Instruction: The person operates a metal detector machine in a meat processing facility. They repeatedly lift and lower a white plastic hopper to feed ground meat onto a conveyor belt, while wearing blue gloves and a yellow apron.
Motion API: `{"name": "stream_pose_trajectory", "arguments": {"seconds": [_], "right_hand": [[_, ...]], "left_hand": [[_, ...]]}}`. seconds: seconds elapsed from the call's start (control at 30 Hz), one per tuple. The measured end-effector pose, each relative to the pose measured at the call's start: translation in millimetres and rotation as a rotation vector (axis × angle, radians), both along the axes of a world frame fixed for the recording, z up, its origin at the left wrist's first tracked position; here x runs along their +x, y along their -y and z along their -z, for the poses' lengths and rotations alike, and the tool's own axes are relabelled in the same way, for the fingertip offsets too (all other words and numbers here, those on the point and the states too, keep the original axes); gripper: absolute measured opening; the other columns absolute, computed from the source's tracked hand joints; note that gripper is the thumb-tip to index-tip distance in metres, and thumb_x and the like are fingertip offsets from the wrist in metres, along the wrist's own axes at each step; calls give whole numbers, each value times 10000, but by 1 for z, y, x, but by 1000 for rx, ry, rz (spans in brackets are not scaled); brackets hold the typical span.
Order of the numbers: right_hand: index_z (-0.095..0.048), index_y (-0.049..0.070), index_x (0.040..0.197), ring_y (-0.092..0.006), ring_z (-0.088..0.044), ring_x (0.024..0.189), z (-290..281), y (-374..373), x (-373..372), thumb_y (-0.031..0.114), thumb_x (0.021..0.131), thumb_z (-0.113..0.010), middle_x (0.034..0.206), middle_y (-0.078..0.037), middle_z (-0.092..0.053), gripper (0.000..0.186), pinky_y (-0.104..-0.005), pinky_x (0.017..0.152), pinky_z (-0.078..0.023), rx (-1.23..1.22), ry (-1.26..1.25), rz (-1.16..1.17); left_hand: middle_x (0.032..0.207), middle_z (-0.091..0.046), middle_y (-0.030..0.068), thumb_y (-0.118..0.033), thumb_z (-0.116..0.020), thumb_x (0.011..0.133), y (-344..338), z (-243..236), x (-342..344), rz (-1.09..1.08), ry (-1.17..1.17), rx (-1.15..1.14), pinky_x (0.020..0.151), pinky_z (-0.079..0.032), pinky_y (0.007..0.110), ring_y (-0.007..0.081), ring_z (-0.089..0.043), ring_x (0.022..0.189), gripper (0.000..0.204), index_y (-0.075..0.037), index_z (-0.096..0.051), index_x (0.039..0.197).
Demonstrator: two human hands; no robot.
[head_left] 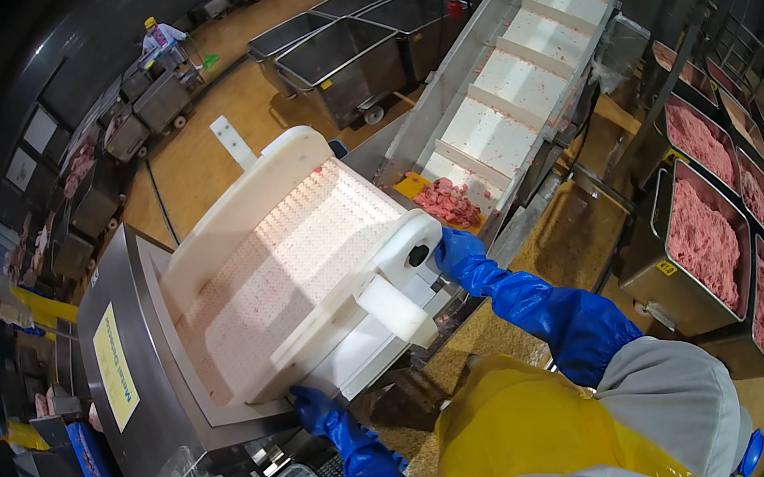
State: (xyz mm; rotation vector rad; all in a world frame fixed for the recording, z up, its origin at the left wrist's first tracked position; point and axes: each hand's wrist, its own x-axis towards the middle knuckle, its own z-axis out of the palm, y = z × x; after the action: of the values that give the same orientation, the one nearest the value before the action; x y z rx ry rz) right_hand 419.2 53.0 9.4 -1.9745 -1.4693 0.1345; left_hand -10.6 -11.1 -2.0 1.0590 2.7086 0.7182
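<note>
In front of me a white perforated conveyor belt (291,251) runs between white side plates out of a steel machine housing (138,341). My right hand (460,255), in a long blue glove, grips the rounded end of the near side plate (407,240), beside its black knob (418,255). My left hand (313,410), gloved the same way, touches the conveyor's lower edge by the housing; its fingers are partly hidden. A white roller end (394,310) sticks out between my hands. Ground pink meat (447,203) lies at the foot of a white cleated incline conveyor (516,83).
Steel carts heaped with ground meat (703,242) stand at right. Further steel bins (346,53) stand beyond the belt. A person (166,44) in white with a yellow cap is at the far left near several carts (160,104). A blue tray (97,471) is at lower left.
</note>
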Motion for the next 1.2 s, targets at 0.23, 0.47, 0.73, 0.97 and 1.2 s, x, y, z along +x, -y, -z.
{"name": "stream_pose_trajectory", "arguments": {"seconds": [0.23,0.47,0.73,0.97,1.2], "right_hand": [[-685,105,970,-409,-677,870,8,-2,4,211,864,-645,922,-171,-713,156,-522,781,-542,60,-28,-12],[-681,105,963,-409,-678,856,3,-1,1,218,862,-646,907,-167,-713,156,-527,766,-545,51,12,-11],[-688,113,993,-412,-680,871,-1,-1,-1,222,873,-637,924,-173,-717,170,-529,784,-545,24,-11,-7],[-686,100,1046,-431,-676,882,5,-4,-1,208,859,-638,923,-194,-715,221,-530,775,-541,21,-45,3],[-684,89,1065,-445,-672,889,5,-2,-2,203,882,-614,936,-210,-714,227,-541,779,-534,11,-30,-10]], "left_hand": [[1041,-732,222,-606,-297,1034,0,-23,12,10,80,-44,858,-547,537,468,-678,961,743,-20,-754,1046],[1028,-735,223,-610,-305,1031,-1,-9,2,-5,36,-36,851,-554,530,462,-685,946,743,-21,-757,1039],[1021,-738,216,-617,-324,1025,1,-9,3,-17,53,-6,818,-555,534,459,-688,930,733,-27,-759,1022],[848,-727,205,-588,-320,1040,-3,6,0,-26,-64,24,692,-546,541,446,-686,781,730,-36,-748,829],[791,-708,212,-574,-319,1042,0,-3,5,-29,-25,55,684,-533,555,471,-664,750,729,-34,-743,797]]}}
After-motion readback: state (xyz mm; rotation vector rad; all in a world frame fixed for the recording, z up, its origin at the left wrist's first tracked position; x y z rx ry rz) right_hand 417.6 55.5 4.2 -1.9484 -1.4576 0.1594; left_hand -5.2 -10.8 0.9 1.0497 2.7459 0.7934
